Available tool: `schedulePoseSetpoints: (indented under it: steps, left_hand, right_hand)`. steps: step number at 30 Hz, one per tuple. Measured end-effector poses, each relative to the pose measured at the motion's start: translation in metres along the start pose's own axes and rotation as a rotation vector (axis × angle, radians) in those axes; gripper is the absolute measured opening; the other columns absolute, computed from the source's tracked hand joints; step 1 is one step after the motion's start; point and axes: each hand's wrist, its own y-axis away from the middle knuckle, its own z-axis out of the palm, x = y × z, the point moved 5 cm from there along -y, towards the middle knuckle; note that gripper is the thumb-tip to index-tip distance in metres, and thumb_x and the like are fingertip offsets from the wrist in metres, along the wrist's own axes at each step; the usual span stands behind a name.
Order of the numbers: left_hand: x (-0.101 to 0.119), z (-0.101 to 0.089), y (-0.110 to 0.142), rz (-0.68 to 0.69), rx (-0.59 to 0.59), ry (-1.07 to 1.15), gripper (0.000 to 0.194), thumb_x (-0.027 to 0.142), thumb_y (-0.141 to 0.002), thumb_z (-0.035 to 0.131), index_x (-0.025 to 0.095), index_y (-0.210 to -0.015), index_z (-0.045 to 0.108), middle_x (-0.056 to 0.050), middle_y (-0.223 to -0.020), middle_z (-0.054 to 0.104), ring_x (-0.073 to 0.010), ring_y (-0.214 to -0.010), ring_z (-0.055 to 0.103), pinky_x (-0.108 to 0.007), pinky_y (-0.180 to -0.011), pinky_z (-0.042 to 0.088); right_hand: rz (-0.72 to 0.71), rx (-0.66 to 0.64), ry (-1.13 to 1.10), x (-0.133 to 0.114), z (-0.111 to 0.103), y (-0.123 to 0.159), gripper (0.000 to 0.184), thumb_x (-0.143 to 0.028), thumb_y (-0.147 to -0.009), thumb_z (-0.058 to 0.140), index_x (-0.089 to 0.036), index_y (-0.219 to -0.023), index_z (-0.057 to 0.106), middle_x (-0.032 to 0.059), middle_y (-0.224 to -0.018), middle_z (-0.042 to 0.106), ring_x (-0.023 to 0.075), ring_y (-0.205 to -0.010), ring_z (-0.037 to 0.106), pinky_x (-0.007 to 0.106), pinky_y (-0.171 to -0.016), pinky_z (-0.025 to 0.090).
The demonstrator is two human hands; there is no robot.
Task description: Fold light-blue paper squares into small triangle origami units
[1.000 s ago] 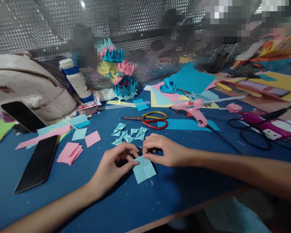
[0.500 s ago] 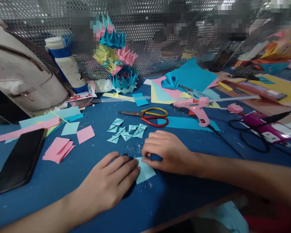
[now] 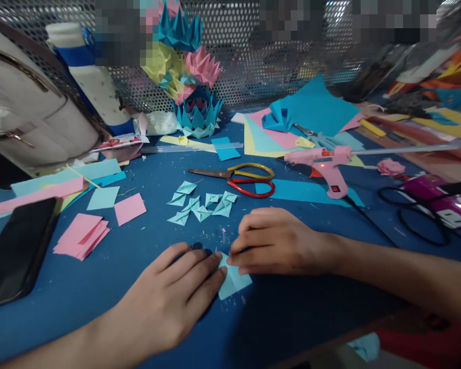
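Observation:
A small light-blue paper square [image 3: 235, 282] lies on the blue table, with a faint crease across it. My left hand [image 3: 172, 289] is closed on its left edge, thumb and fingertips pressed against the paper. Over the upper right side of the square, my right hand [image 3: 278, 243] has curled fingers, its thumb and fingertips pinching the upper edge. Just beyond my hands lie several small folded light-blue paper pieces [image 3: 202, 212]. Scissors [image 3: 249, 177] with one yellow and one red handle rest behind them.
A pink glue gun [image 3: 330, 166] with a black cord lies at right near a purple power strip [image 3: 438, 200]. At left are pink paper squares [image 3: 80, 236], a phone [image 3: 21, 251], a bag [image 3: 26, 97] and a bottle [image 3: 92, 82]. Folded-paper flowers [image 3: 197, 115] stand at the back.
The view has shifted slightly closer and lower. My right fingers have drawn together, closing the gap beside the thumb. The left hand stays at the paper's left edge.

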Motion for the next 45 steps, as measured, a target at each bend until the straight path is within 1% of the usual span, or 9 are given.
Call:
schedulePoseSetpoints:
  steps: [7,13,18,22,26,32,36,40,45]
  left_hand:
    - [0.000,0.005,0.005,-0.016,-0.021,0.036,0.041,0.014,-0.107,0.028,0.011,-0.122,0.066,-0.009,-0.124,0.069,-0.0235,-0.109,0.058,-0.040,-0.101,0.032]
    - [-0.001,0.009,0.008,-0.036,-0.007,0.075,0.039,0.014,-0.106,0.030,0.011,-0.124,0.065,-0.009,-0.119,0.069,-0.0238,-0.110,0.056,-0.041,-0.103,0.030]
    - [-0.001,0.006,0.006,-0.035,-0.008,0.075,0.039,0.014,-0.106,0.031,0.012,-0.122,0.066,-0.009,-0.115,0.070,-0.0237,-0.109,0.056,-0.041,-0.100,0.031]
    - [-0.001,0.003,0.000,-0.005,-0.049,0.057,0.040,0.012,-0.106,0.030,0.012,-0.124,0.065,-0.008,-0.112,0.071,-0.0231,-0.106,0.057,-0.039,-0.098,0.032]
    - [-0.002,0.002,-0.002,-0.017,-0.058,0.051,0.040,0.013,-0.107,0.030,0.013,-0.123,0.066,-0.007,-0.109,0.071,-0.0220,-0.102,0.058,-0.039,-0.096,0.034]
    - [-0.001,0.003,-0.003,-0.032,-0.052,0.029,0.039,0.014,-0.107,0.030,0.015,-0.120,0.067,-0.005,-0.110,0.071,-0.0216,-0.101,0.058,-0.039,-0.096,0.035]
    - [-0.001,0.002,-0.004,-0.023,-0.037,0.017,0.038,0.014,-0.107,0.031,0.015,-0.118,0.068,-0.006,-0.107,0.071,-0.0205,-0.100,0.059,-0.038,-0.093,0.038]
    - [-0.001,0.005,0.000,-0.035,-0.046,0.050,0.037,0.014,-0.106,0.032,0.014,-0.122,0.065,-0.006,-0.109,0.070,-0.0210,-0.102,0.058,-0.039,-0.097,0.035]
    - [-0.002,0.009,0.004,-0.059,-0.060,0.087,0.036,0.013,-0.106,0.033,0.013,-0.130,0.060,-0.007,-0.112,0.068,-0.0225,-0.106,0.056,-0.041,-0.100,0.030]
  right_hand:
    - [-0.051,-0.026,0.029,-0.002,-0.001,-0.002,0.015,-0.025,-0.100,0.055,-0.019,-0.106,0.066,-0.0012,-0.103,0.072,0.0154,-0.092,0.053,0.032,-0.077,0.040]
    - [-0.092,-0.049,0.047,-0.001,0.000,-0.001,0.017,-0.022,-0.101,0.051,-0.019,-0.104,0.068,-0.0004,-0.104,0.072,0.0166,-0.091,0.052,0.033,-0.076,0.039]
    - [-0.078,-0.054,0.041,-0.002,0.001,-0.002,0.019,-0.023,-0.102,0.050,-0.019,-0.100,0.069,-0.0014,-0.105,0.071,0.0166,-0.090,0.052,0.033,-0.077,0.040]
    - [-0.075,-0.073,0.035,-0.002,0.002,-0.002,0.022,-0.024,-0.102,0.048,-0.020,-0.098,0.069,-0.0006,-0.105,0.071,0.0171,-0.089,0.052,0.034,-0.078,0.039]
    - [-0.001,-0.073,-0.026,-0.001,0.002,-0.003,0.022,-0.028,-0.102,0.051,-0.020,-0.094,0.070,-0.0002,-0.104,0.069,0.0165,-0.089,0.051,0.033,-0.081,0.039]
    - [0.110,-0.078,0.154,-0.007,0.006,-0.005,0.025,-0.030,-0.102,0.048,-0.020,-0.096,0.069,0.0023,-0.091,0.063,0.0184,-0.082,0.046,0.035,-0.073,0.034]
    - [0.067,-0.079,0.259,-0.016,0.007,-0.008,0.026,-0.025,-0.104,0.044,-0.016,-0.098,0.067,0.0033,-0.085,0.061,0.0180,-0.082,0.046,0.034,-0.071,0.031]
    - [-0.016,-0.175,0.224,-0.023,0.001,-0.008,0.026,-0.020,-0.102,0.043,-0.013,-0.092,0.066,0.0042,-0.081,0.059,0.0180,-0.080,0.047,0.034,-0.071,0.032]
    - [0.044,-0.344,0.095,-0.019,-0.011,-0.005,0.020,-0.020,-0.095,0.054,-0.019,-0.077,0.061,0.0024,-0.078,0.059,0.0181,-0.076,0.045,0.036,-0.069,0.029]
